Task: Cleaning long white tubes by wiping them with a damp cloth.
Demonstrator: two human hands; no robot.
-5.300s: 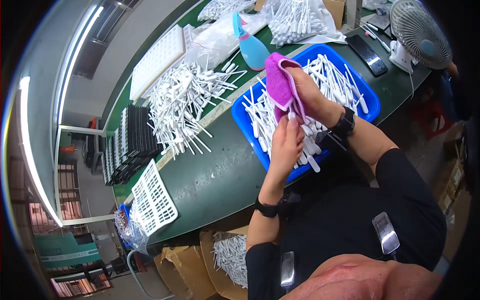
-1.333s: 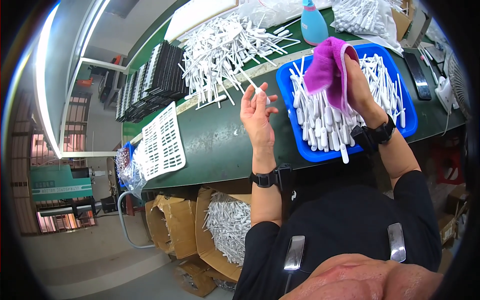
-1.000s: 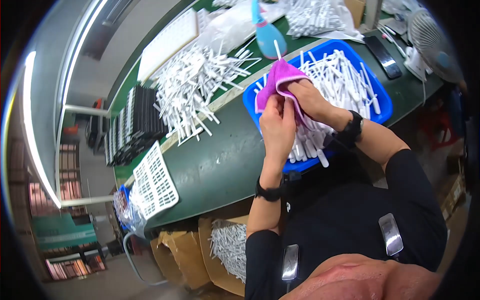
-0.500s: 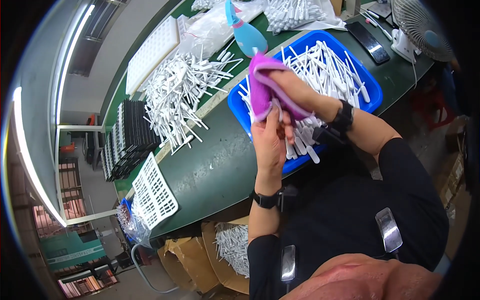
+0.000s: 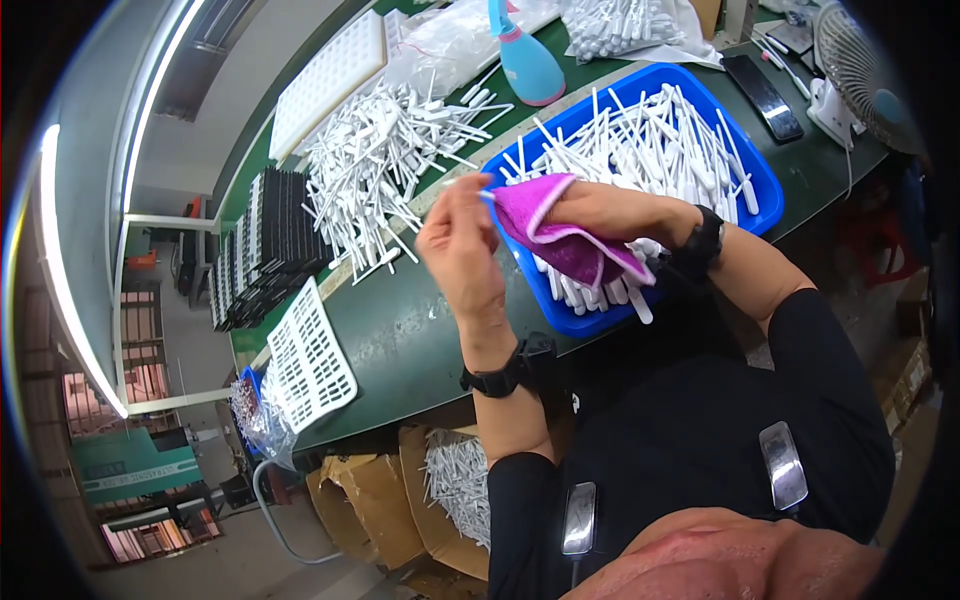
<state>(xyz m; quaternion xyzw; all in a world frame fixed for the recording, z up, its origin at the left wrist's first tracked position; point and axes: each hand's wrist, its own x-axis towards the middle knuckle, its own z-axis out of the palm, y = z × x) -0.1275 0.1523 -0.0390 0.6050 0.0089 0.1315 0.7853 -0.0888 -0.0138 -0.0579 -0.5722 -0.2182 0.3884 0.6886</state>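
A purple cloth (image 5: 567, 238) with a pale edge is gripped in my right hand (image 5: 600, 212); its folds cover the fingers. Both cloth and hand are over the blue tray (image 5: 771, 200), which is heaped with white plastic sticks (image 5: 655, 145) that have a wider, paddle-like end. To the left of the cloth, above the tray's edge, my left hand (image 5: 462, 255) is raised with its fingers curled together. Motion blurs those fingertips, and whatever they may hold cannot be made out.
A loose pile of similar white sticks (image 5: 375, 150) lies beyond my left hand. Near it are stacked black trays (image 5: 268, 245), a white slotted basket (image 5: 312, 360) and a blue spray bottle (image 5: 532, 70). A phone (image 5: 762, 97) and a fan (image 5: 865, 70) are at right. Below stands a carton (image 5: 425, 500).
My left hand has drawn away from the cloth, up and to the left. My right hand has lowered slightly with the cloth, which now hangs more loosely. The view has shifted a little.
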